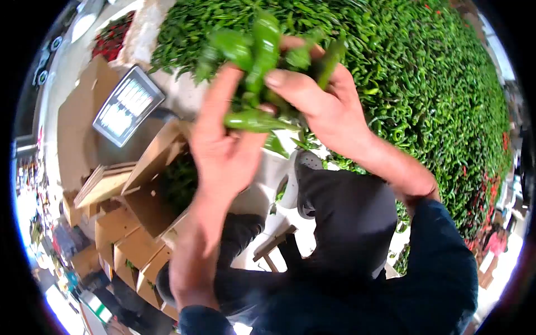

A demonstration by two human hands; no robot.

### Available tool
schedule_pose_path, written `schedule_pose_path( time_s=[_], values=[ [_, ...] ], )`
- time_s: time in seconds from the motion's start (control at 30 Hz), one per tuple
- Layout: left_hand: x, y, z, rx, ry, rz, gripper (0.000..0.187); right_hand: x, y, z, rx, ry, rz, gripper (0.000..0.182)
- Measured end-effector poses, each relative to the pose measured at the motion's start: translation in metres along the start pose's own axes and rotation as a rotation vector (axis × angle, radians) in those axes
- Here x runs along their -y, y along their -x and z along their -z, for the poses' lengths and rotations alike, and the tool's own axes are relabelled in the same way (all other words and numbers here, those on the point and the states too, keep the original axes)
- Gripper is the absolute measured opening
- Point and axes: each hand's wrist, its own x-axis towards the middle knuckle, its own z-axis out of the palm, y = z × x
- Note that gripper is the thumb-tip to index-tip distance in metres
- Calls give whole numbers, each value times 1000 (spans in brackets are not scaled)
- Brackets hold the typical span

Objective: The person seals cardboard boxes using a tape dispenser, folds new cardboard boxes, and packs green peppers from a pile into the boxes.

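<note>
Both of my hands are raised in front of me around a bunch of green peppers (262,53). My left hand (226,148) is closed about the lower left of the bunch, and one pepper (251,120) lies sideways across its palm. From the right, my right hand (329,103) grips more of the peppers, with its thumb pressed over them. Some peppers at the top are smeared by motion. Behind and to the right spreads a big heap of green peppers (424,84) with a few red ones.
At my left stands an open cardboard box (148,209) with green peppers inside. A lit screen (128,106) leans beside it. More flattened or open cartons (125,245) lie near. Red peppers (114,39) show at the far left. My knee (352,218) is below my hands.
</note>
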Motion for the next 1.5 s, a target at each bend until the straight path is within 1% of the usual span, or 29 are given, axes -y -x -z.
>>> schedule_pose_path(
  time_s=[0.07,0.1,0.13,0.17,0.2,0.23,0.27,0.33,0.4,0.43,0.47,0.5,0.53,0.57,0.6,0.67,0.73,0.8,0.83,0.9,0.93,1.0,1.03,1.07,1.13,1.2,1.37,1.43,1.5],
  values=[
    [-30,5,63,-49,-284,-32,66,-5,-13,-47,181,37,120,33],
    [-41,12,88,-31,-92,-126,69,-20,-24,-69,269,115,251,38],
    [-50,20,113,-10,106,-220,71,-26,-28,-86,371,234,270,41],
    [-60,35,144,-71,-159,-97,73,-32,-33,-102,472,349,300,45],
    [-61,54,178,-88,-330,-15,73,-30,-34,-113,587,506,210,46],
    [-61,72,212,-92,-502,70,72,-40,-35,-123,687,636,266,50],
    [-53,89,237,-55,-584,111,69,-41,-37,-126,814,844,129,47],
    [-50,109,255,128,-886,478,60,-44,-59,-110,1250,1139,68,46],
    [-56,118,258,333,-1020,784,56,-51,-85,-66,1096,1083,-130,41],
    [-57,123,259,440,-1082,936,54,-63,-94,-29,833,962,-209,39],
    [-54,130,264,361,-1007,938,54,-82,-99,18,569,835,-277,37],
    [-50,135,272,279,-936,941,54,-97,-107,69,593,1102,-380,36],
    [-47,137,277,197,-869,944,53,-110,-92,96,439,1354,-556,39],
    [-47,133,276,160,-872,913,53,-164,-75,155,411,1604,-561,41],
    [-51,124,272,125,-878,881,52,-196,-43,184,323,1538,-698,48],
    [-50,106,262,141,-918,799,51,-242,5,219,651,1835,-643,44],
    [-48,95,248,214,-990,702,50,-283,37,246,794,2037,-451,49],
    [-49,82,233,283,-950,724,52,-315,43,260,776,2049,-447,50],
    [-49,80,230,317,-942,710,53,-317,41,262,740,2030,-386,48],
    [-50,78,231,354,-914,667,55,-307,32,260,793,2034,-380,46],
    [-52,76,231,319,-904,671,54,-294,26,255,833,1974,-389,44],
    [-57,74,226,244,-880,678,54,-286,25,263,767,1928,-321,43],
    [-61,73,226,247,-871,665,55,-279,18,262,726,1951,-505,46],
    [-64,75,228,261,-859,663,55,-265,18,265,581,1904,-438,44],
    [-69,81,235,281,-842,649,56,-240,9,265,207,1604,-388,36],
    [-74,83,242,331,-841,621,56,-202,-16,246,-10,1205,-857,29],
    [-84,86,237,365,-753,584,54,-188,-70,192,65,1040,-760,27],
    [-83,88,234,422,-755,524,55,-183,-128,139,220,1070,-549,24],
    [-83,86,230,466,-748,494,56,-154,-205,41,256,1225,-402,26]
  ],
)
